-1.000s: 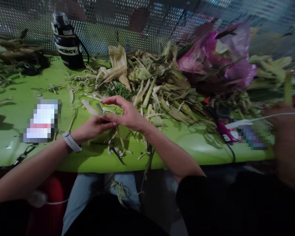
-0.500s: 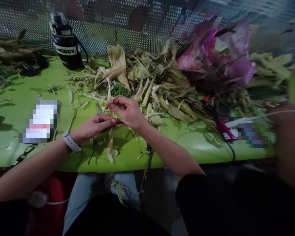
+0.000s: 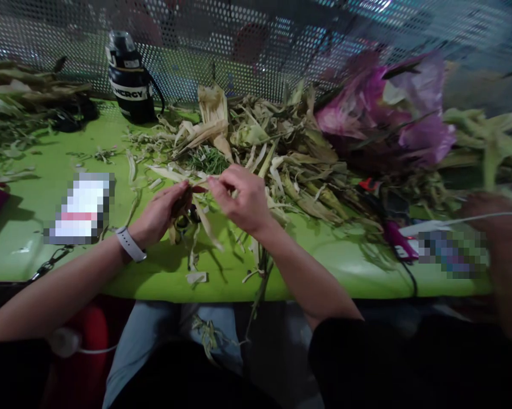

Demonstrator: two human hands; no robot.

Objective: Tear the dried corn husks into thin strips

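My left hand [image 3: 159,215], with a white watch on its wrist, is closed around a small stem with pale husk leaves [image 3: 204,224] hanging from it. My right hand [image 3: 242,199] pinches one pale leaf strip [image 3: 170,173] at its base, and the strip points out to the left. Both hands meet just above the green table [image 3: 34,204], in front of a big heap of stripped husks and stems [image 3: 277,147]. A pair of scissors seems to lie under my left hand, mostly hidden.
A black bottle [image 3: 130,79] stands at the back by the perforated metal screen. Purple flowers [image 3: 383,113] lie at the right. A phone [image 3: 83,207] lies left of my hands. Another person's hand [image 3: 500,227] and a white cable are at the far right.
My right hand has pulled the pale leaf from upright down and out to the left. Both hands have shifted a little further from me, and the view has moved slightly.
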